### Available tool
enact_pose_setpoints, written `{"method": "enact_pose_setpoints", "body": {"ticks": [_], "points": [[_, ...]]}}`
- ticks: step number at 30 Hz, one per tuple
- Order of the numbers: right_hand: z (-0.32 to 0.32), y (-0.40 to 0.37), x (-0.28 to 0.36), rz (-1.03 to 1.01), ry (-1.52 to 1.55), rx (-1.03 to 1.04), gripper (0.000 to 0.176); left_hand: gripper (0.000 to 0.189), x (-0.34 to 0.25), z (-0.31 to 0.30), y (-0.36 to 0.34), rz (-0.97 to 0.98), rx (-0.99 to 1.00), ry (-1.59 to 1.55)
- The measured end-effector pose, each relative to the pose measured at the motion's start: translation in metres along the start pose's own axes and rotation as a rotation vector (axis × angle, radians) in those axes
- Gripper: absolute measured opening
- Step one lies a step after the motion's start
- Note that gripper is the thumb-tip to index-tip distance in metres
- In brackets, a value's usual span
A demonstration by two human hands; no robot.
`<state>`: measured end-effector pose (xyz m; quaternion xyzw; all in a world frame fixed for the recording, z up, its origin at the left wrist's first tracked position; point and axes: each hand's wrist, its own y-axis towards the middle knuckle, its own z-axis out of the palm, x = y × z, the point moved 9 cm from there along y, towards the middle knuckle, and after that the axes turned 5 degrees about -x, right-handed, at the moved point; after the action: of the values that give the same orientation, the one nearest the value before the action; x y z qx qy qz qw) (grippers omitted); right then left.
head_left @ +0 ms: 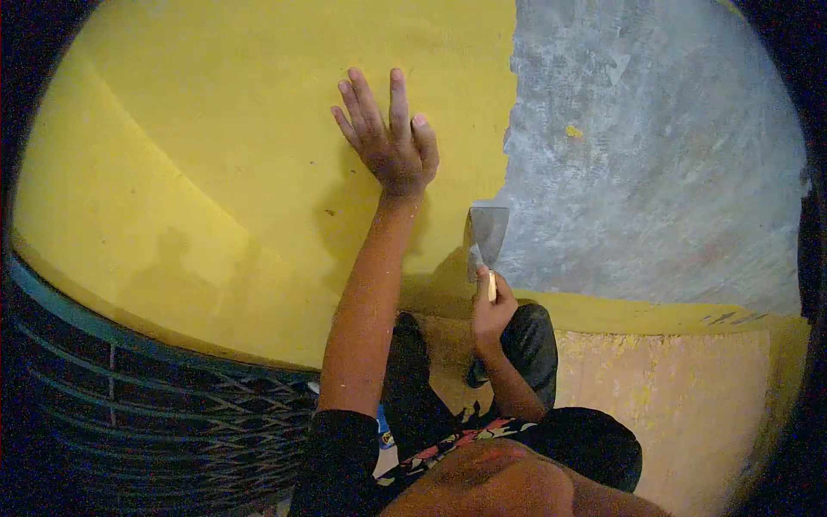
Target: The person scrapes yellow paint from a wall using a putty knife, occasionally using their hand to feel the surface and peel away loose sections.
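Note:
My left hand [389, 142] lies with its fingers spread against the yellow wall [233, 95], above and left of the scraper. In my right hand [491, 312] is the pale handle of a putty knife [488, 231], its wide metal blade pointing up. The blade is at the ragged border between the yellow surface and the grey patch [646, 164]. A small light scrap [475, 255] shows beside the lower blade; what it is I cannot tell.
Dark metal latticework [172, 414] curves along the lower left. At the lower right is a pale tan surface [663, 405] with yellow flecks. My bent legs are below the wall, and a blue and white object [384, 428] is partly hidden by my left sleeve.

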<state>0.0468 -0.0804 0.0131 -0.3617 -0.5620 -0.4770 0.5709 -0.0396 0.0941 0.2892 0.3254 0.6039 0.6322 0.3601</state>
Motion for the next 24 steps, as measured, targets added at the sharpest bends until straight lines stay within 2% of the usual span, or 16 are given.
{"method": "enact_pose_setpoints", "body": {"ticks": [4, 7, 9, 10, 12, 13, 15, 16, 18, 24], "points": [[0.004, 0.002, -0.011, 0.026, -0.079, -0.022, 0.026, 0.053, -0.001, 0.001, 0.0, 0.001, -0.015, -0.013], [0.011, 0.0, -0.006, 0.05, 0.071, -0.013, 0.033, 0.054, 0.001, 0.0, -0.001, 0.004, -0.003, -0.009], [0.012, 0.009, 0.016, -0.121, 0.043, -0.098, 0.032, 0.054, 0.0, 0.003, -0.001, -0.007, -0.005, -0.015], [0.008, 0.011, 0.026, -0.121, 0.037, -0.1, 0.032, 0.054, 0.0, 0.002, -0.001, -0.008, -0.009, -0.016], [0.016, 0.01, 0.026, 0.108, 0.027, 0.037, 0.027, 0.054, 0.0, -0.001, 0.002, 0.0, -0.009, -0.012], [0.018, 0.005, 0.018, 0.107, 0.034, 0.04, 0.027, 0.054, -0.001, -0.002, 0.002, 0.006, 0.0, -0.006], [0.003, -0.007, 0.007, -0.155, 0.127, -0.095, 0.029, 0.055, 0.0, -0.004, 0.002, 0.005, 0.007, -0.001], [0.002, -0.006, -0.001, -0.163, 0.123, -0.098, 0.029, 0.055, 0.001, -0.003, 0.002, 0.008, 0.01, 0.003], [0.0, 0.002, -0.019, -0.021, 0.068, -0.034, 0.03, 0.055, 0.001, -0.001, 0.002, -0.003, 0.013, 0.0], [-0.001, -0.004, -0.02, 0.086, -0.022, -0.002, 0.025, 0.054, 0.001, -0.002, 0.001, 0.007, 0.016, 0.009]]}}
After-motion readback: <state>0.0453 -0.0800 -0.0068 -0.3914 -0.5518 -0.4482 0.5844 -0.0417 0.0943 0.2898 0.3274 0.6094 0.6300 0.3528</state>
